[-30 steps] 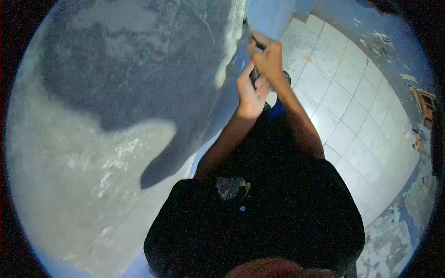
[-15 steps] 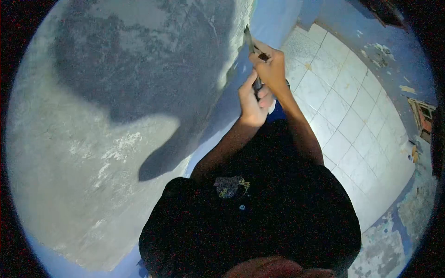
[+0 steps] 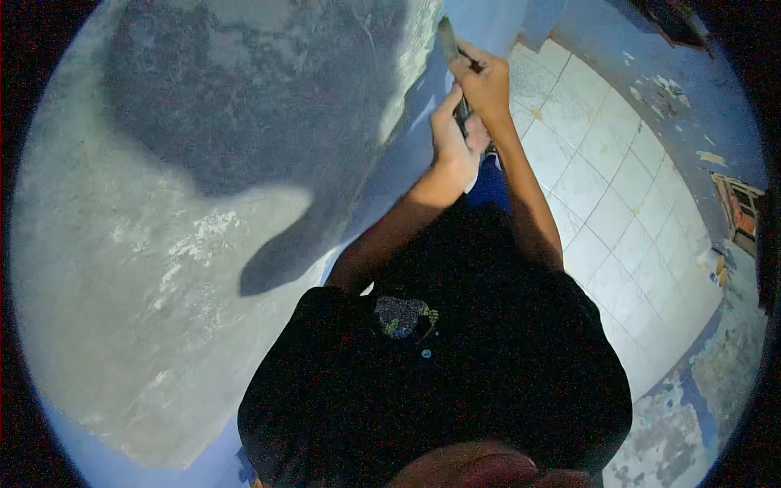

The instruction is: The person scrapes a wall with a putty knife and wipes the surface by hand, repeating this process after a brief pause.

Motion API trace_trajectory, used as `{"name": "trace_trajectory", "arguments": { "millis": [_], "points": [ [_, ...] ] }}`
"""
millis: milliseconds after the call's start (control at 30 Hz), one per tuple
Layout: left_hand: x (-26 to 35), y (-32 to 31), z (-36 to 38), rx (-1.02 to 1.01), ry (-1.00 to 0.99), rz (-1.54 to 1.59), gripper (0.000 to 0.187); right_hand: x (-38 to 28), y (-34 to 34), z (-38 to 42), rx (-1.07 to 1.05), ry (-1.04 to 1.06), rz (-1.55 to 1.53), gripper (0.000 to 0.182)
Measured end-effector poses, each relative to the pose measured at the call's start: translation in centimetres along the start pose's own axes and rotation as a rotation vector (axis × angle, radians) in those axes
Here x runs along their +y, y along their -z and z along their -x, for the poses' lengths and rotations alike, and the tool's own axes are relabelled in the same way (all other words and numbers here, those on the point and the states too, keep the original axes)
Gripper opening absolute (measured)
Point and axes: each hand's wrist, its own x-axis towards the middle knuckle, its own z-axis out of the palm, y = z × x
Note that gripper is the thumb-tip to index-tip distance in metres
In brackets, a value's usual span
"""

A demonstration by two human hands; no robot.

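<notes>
Both of my hands are wrapped around a scraper with a flat, greyish blade [image 3: 448,39] and a dark handle. My left hand [image 3: 454,142] grips the lower handle, thumb lying along it. Higher up, close to the blade, my right hand [image 3: 486,85] is closed around the tool. The blade's tip points up the frame, right by the ragged edge where blue paint [image 3: 480,20] meets bare grey plaster [image 3: 106,325] on the wall. Part of the handle is hidden behind my fingers.
White floor tiles [image 3: 626,211] stretch to the right of my arms. Beyond them stands another blue wall with peeling patches [image 3: 663,102] and a framed opening [image 3: 736,207]. My shadow [image 3: 244,106] falls across the plaster. My black shirt [image 3: 488,366] fills the lower middle.
Both hands and the scraper have moved up and slightly right in the view. The blade, earlier at the plaster edge, now shows more of its flat face over the blue paint.
</notes>
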Motion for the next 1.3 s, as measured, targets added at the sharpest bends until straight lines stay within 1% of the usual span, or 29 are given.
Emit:
{"name": "trace_trajectory", "arguments": {
  "millis": [33, 133, 167, 267, 300, 333, 367, 400, 433, 500, 533, 567, 600, 633, 667, 767, 833, 867, 900, 933, 1000, 1133, 1167, 1200, 1233, 1300],
  "points": [
    [-0.1, -0.8, 1.5, -0.030, -0.058, -0.036, 0.026, -0.6, -0.1, 0.4, 0.007, 0.065, 0.016, 0.037],
    [1.7, 0.0, 0.9, 0.045, -0.007, -0.068, 0.026, -1.2, -0.5, -0.4, 0.004, 0.194, 0.202, 0.038],
    [1.2, 1.4, -1.4, -0.076, -0.046, -0.068, 0.025, -1.0, -0.8, -0.7, 0.075, 0.205, 0.069, 0.039],
    [0.7, -1.0, -0.5, 0.020, -0.044, -0.054, 0.023, -1.7, 0.6, -1.2, -0.014, 0.041, 0.100, 0.041],
    [0.7, -2.0, 1.4, -0.023, -0.088, -0.083, 0.023, -2.9, 0.6, -0.6, -0.025, 0.072, 0.021, 0.042],
    [1.1, -2.5, 2.8, -0.122, -0.116, -0.044, 0.023, -3.6, 0.1, -0.5, -0.004, 0.166, 0.010, 0.042],
    [2.0, -1.5, 2.4, -0.149, -0.060, -0.054, 0.024, -4.2, -0.5, -0.5, 0.021, 0.257, 0.000, 0.042],
    [2.5, -0.1, 2.0, -0.172, 0.000, -0.062, 0.025, -3.7, -0.7, -0.6, 0.046, 0.289, -0.010, 0.041],
    [2.3, 0.3, 1.7, -0.155, 0.003, -0.147, 0.026, -3.1, -0.9, -0.7, 0.072, 0.321, -0.020, 0.039],
    [2.2, 0.5, 0.8, -0.124, -0.010, -0.313, 0.028, -2.7, 0.1, -0.6, -0.040, 0.090, -0.024, 0.038],
    [2.1, 0.8, 0.5, -0.074, 0.006, -0.361, 0.028, -2.6, 0.5, -0.5, -0.093, -0.022, -0.023, 0.037],
    [1.9, 1.1, 0.3, -0.027, 0.020, -0.410, 0.029, -2.4, 0.5, -0.4, -0.096, -0.009, -0.034, 0.029],
    [1.9, 1.3, 0.2, 0.022, 0.031, -0.461, 0.029, -2.2, 0.3, 0.0, -0.095, -0.035, -0.063, 0.027],
    [1.9, 1.8, 0.8, 0.016, -0.023, -0.438, 0.028, -2.0, -0.1, 0.8, -0.095, -0.062, -0.094, 0.025],
    [1.8, 2.9, 1.4, 0.007, -0.048, -0.478, 0.027, -1.5, -0.6, 1.6, -0.094, -0.093, -0.124, 0.023],
    [2.7, 5.2, 2.6, -0.009, -0.104, -0.596, 0.022, 0.2, -1.5, 3.4, -0.138, 0.014, -0.176, 0.021],
    [3.3, 6.0, 3.7, -0.008, -0.123, -0.679, 0.021, -0.7, -1.6, 4.4, -0.180, 0.031, -0.095, 0.024],
    [3.2, 6.1, 4.0, 0.001, -0.121, -0.666, 0.021, -1.2, -1.6, 4.7, -0.196, 0.042, -0.057, 0.026],
    [3.2, 6.1, 4.1, 0.005, -0.119, -0.656, 0.022, -1.3, -1.6, 4.6, -0.174, 0.081, 0.013, 0.023],
    [3.1, 6.4, 4.0, 0.005, -0.114, -0.646, 0.022, -1.3, -1.8, 4.8, -0.121, 0.136, -0.004, 0.023],
    [2.7, 6.2, 4.0, -0.044, -0.107, -0.518, 0.023, -1.9, -2.2, 5.2, -0.006, 0.242, -0.035, 0.023],
    [2.1, 5.1, 3.4, -0.169, -0.119, -0.266, 0.027, -3.5, -1.5, 4.6, 0.070, 0.101, -0.014, 0.023],
    [2.4, 4.1, 3.3, -0.184, -0.114, -0.343, 0.030, -4.1, -1.1, 3.7, 0.092, 0.072, -0.001, 0.023],
    [2.5, 3.6, 3.1, -0.182, -0.101, -0.343, 0.030, -4.2, -1.1, 2.8, 0.111, 0.047, 0.013, 0.023],
    [2.7, 3.1, 2.8, -0.183, -0.093, -0.346, 0.031, -3.3, -1.6, 1.6, 0.154, 0.104, -0.023, 0.024],
    [3.3, 1.4, 3.0, -0.153, -0.109, -0.389, 0.033, -3.2, -1.5, 0.9, 0.102, 0.042, 0.010, 0.026]
  ]
}}
